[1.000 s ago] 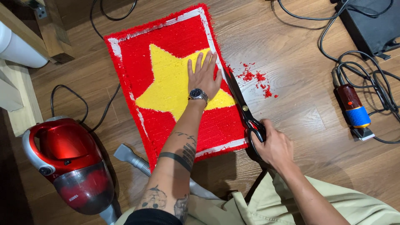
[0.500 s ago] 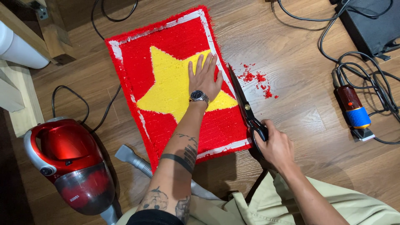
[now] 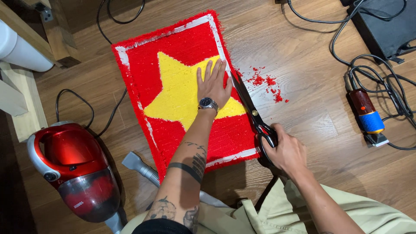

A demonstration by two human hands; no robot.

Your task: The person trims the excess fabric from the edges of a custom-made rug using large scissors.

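Two bare hands work over a red rug (image 3: 182,43) with a yellow star, lying flat on a wooden floor (image 3: 312,47). The left hand (image 3: 213,84), wearing a wristwatch (image 3: 208,103), presses open-palmed with fingers spread on the rug near its right edge. The right hand (image 3: 284,151) is closed around the handles of long black scissors (image 3: 249,104), whose blades lie along that right edge, nearly together. Red fluff (image 3: 266,84) is scattered on the floor just beside the blades. A red vacuum cleaner (image 3: 71,169) sits to the left, a corded hand tool (image 3: 366,115) to the right.
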